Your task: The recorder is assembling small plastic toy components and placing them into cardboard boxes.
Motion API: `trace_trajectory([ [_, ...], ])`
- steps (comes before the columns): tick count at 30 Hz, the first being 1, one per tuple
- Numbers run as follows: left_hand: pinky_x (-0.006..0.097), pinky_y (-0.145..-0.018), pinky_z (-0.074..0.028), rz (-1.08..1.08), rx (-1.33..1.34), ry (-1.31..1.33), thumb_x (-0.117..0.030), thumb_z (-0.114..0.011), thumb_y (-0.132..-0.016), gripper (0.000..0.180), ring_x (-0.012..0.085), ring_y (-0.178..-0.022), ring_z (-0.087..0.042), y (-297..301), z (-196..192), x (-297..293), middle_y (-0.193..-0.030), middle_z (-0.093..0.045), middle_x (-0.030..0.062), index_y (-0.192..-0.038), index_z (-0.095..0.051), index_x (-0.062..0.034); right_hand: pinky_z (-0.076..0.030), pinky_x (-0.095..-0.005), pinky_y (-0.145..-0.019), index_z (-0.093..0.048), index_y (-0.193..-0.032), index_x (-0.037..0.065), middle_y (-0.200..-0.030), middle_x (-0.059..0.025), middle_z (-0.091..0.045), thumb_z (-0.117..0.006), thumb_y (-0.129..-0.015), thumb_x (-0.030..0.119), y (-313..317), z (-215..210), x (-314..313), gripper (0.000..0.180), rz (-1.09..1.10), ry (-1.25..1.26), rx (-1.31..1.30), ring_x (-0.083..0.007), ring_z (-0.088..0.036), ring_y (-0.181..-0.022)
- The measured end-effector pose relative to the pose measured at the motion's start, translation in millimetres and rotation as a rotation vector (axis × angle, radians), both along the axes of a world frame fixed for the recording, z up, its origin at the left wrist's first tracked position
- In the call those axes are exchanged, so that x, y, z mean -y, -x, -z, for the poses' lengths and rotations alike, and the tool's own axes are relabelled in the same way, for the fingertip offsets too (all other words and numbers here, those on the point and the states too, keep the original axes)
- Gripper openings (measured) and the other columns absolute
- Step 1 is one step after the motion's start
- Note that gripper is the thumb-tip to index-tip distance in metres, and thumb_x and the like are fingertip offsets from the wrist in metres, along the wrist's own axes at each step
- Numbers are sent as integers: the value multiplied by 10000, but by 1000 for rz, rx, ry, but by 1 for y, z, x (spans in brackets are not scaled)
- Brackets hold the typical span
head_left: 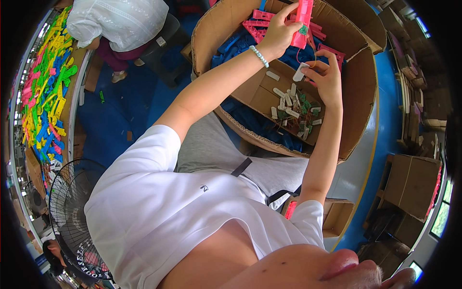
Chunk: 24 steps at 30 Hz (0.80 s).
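Observation:
My left hand point(279, 31), a bead bracelet on its wrist, grips a pink plastic part point(303, 19) and holds it up over a big cardboard box point(361, 96). Just below it, my right hand point(328, 77) pinches a small white piece point(299, 72) with a thin wire running up to the pink part. Inside the box lie more pink parts point(260, 24) and blue parts point(231, 45). A cardboard flap point(262, 94) in the box carries several small white pieces and green boards point(294, 108).
Another person in a white top point(120, 19) bends over at the upper left, beside a long table piled with colourful plastic parts point(45, 82). A wire-guard fan point(72, 216) stands at the lower left. More cardboard boxes point(414, 183) stand on the blue floor to the right.

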<state>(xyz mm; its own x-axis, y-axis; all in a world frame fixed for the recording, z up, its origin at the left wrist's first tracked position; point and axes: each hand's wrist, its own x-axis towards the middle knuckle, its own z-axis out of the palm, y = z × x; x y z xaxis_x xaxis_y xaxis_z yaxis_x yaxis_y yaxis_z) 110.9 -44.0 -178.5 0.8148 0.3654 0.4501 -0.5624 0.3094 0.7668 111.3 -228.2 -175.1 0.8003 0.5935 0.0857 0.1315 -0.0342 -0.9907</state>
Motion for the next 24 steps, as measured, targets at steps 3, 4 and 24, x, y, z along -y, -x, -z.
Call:
trace_trajectory([
  [3, 314, -802, -550, -55, -95, -57, -19, -519, -920, 449, 180, -944, -659, -6, 19, -7, -1136, -636, 118, -1366, -466, -26, -543, -257, -666, -470, -1296, 46, -929, -127, -670, -713, -783, -73, 5, -12, 0, 580, -48, -97, 40, -162, -645, -835],
  [4, 333, -786, -572, -19, -176, -22, -52, -517, -946, 417, 219, -952, -674, -7, 24, -9, -1142, -636, 131, -1359, -470, -25, -545, -259, -678, -533, -1246, 34, -943, -120, -661, -711, -792, -60, 6, -15, -1, 497, -83, -125, 65, -160, -641, -838],
  [24, 281, -621, -537, 457, -244, -344, -225, -401, -1052, 347, 137, -679, -631, 31, 10, 36, -965, -655, 86, -1323, -487, -28, -522, -287, -610, -727, -914, 30, -815, -59, -666, -730, -792, 2, -34, -16, 8, 125, 809, -9, 1315, -186, -639, -691],
])
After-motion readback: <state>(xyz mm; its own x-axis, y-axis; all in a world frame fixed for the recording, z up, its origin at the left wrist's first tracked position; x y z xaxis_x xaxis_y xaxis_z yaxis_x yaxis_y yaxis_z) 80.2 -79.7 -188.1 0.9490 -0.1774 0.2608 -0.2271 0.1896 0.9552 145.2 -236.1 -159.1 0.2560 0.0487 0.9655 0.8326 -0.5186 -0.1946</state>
